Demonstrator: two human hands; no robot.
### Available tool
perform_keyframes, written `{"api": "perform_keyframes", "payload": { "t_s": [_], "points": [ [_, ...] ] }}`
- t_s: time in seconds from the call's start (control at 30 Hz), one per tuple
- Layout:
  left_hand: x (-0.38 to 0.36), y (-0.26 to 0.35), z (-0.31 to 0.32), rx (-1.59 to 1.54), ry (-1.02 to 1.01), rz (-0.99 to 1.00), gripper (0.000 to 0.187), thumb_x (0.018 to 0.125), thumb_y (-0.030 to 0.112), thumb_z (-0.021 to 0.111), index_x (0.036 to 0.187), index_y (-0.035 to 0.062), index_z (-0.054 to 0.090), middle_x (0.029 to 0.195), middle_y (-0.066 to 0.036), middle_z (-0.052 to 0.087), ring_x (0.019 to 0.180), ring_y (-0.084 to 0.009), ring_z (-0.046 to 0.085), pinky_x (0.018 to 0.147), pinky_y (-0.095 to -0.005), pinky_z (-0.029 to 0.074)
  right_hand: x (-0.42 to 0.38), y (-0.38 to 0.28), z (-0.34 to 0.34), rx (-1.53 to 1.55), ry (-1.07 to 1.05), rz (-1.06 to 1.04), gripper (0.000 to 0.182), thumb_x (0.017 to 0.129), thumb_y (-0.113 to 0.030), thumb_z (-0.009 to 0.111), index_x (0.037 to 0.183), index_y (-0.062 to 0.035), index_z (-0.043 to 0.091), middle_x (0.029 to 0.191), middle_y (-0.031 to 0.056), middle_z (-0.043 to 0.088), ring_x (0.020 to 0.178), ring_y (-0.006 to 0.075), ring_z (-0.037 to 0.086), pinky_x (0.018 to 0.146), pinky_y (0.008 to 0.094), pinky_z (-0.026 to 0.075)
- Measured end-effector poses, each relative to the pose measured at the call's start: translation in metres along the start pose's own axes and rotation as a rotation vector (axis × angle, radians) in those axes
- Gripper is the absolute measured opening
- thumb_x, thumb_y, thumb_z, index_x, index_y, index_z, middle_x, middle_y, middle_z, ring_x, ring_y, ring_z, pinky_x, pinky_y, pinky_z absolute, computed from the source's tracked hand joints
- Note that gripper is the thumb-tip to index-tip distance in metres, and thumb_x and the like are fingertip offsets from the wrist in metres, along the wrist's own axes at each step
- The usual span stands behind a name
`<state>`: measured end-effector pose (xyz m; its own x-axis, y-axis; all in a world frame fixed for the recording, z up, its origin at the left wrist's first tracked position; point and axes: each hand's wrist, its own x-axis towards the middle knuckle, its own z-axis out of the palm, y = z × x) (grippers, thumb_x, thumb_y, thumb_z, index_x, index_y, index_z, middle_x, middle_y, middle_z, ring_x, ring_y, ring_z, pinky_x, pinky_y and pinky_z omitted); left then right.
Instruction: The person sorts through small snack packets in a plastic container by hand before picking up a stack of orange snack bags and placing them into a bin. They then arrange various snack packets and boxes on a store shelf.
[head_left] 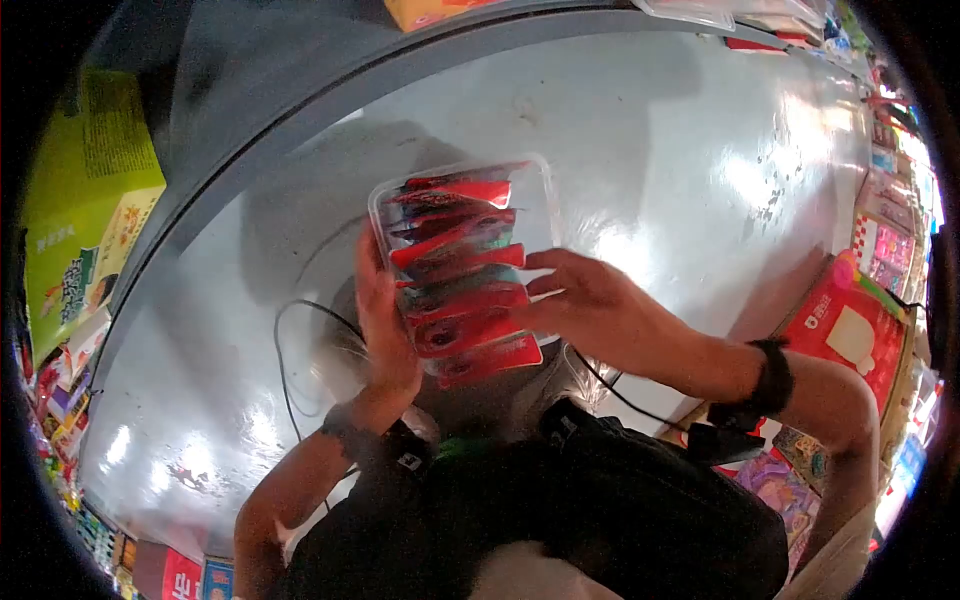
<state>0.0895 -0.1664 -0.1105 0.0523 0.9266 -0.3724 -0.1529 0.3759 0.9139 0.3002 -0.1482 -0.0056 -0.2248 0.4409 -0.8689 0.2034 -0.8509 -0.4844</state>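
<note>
A clear plastic box (548, 195) is held up in front of me, above the floor. Inside lies a row of red and dark packets (465, 305), stacked one below another; their print is too blurred to read. My left hand (388, 325) grips the box along its left side, with the fingers partly hidden beneath it. On the other side, my right hand (590, 300) reaches over the right edge. Its fingers are bent and apart, with the tips at the ends of the middle packets. I cannot make out a packet between them.
Shiny grey floor (700, 200) surrounds me, with a dark shelf edge (330, 80) curving past at upper left. A green carton (90, 220) stands at left, and a red package (850, 330) among shelf goods at right. A thin black cable (280, 345) hangs near my left arm.
</note>
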Motion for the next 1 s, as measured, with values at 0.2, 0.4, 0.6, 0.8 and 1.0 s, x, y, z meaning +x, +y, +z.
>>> {"api": "perform_keyframes", "payload": {
  "t_s": [0.2, 0.4, 0.6, 0.8, 1.0],
  "points": [
    [-0.008, 0.042, -0.024, 0.870, -0.318, 0.710, 0.088, 0.084, 0.052, 0.071, 0.151, 0.0055, 0.037, 0.152, -0.017, 0.039, 0.138, -0.0365, 0.040, 0.114, -0.0516, 0.032, -0.003, 0.010, 0.003, -0.935, 0.211, -0.870, 0.037, 0.078, -0.015, 0.069, 0.111, -0.0042, 0.059, 0.104, 0.0152, 0.062, 0.093, 0.0374, 0.065, 0.081, 0.0470, 0.055],
    [0.000, 0.035, -0.034, 1.057, -0.536, 0.624, 0.089, 0.072, 0.037, 0.086, 0.146, 0.0075, 0.045, 0.149, -0.018, 0.043, 0.132, -0.0387, 0.047, 0.110, -0.0516, 0.039, 0.015, 0.019, 0.019, -1.056, 0.350, -1.096, 0.026, 0.075, -0.014, 0.064, 0.099, -0.0050, 0.061, 0.100, 0.0089, 0.059, 0.092, 0.0288, 0.059, 0.079, 0.0383, 0.050],
    [0.003, 0.030, -0.033, 1.018, -0.503, 0.635, 0.085, 0.066, 0.027, 0.087, 0.141, 0.0103, 0.051, 0.150, -0.014, 0.042, 0.134, -0.0388, 0.043, 0.110, -0.0510, 0.038, -0.004, 0.013, -0.009, -0.868, 0.431, -1.094, 0.027, 0.079, -0.015, 0.066, 0.103, -0.0034, 0.063, 0.099, 0.0086, 0.058, 0.091, 0.0270, 0.059, 0.078, 0.0372, 0.049],
    [0.000, 0.052, -0.026, 1.074, -0.574, 0.742, 0.045, 0.072, 0.019, 0.082, 0.113, 0.0084, 0.069, 0.146, -0.017, 0.047, 0.133, -0.0395, 0.044, 0.109, -0.0529, 0.037, 0.018, 0.043, -0.001, -0.929, 0.263, -1.048, 0.035, 0.069, -0.018, 0.073, 0.101, -0.0067, 0.068, 0.109, 0.0075, 0.062, 0.101, 0.0263, 0.059, 0.087, 0.0383, 0.050],
    [0.000, 0.058, -0.014, 1.021, -0.479, 0.578, 0.031, 0.074, 0.012, 0.078, 0.104, 0.0103, 0.070, 0.142, -0.015, 0.051, 0.131, -0.0388, 0.047, 0.108, -0.0531, 0.037, 0.029, 0.047, 0.001, -0.998, 0.386, -1.060, 0.035, 0.069, -0.020, 0.074, 0.101, -0.0084, 0.068, 0.113, 0.0072, 0.063, 0.109, 0.0252, 0.060, 0.088, 0.0394, 0.050]
  ]
}}
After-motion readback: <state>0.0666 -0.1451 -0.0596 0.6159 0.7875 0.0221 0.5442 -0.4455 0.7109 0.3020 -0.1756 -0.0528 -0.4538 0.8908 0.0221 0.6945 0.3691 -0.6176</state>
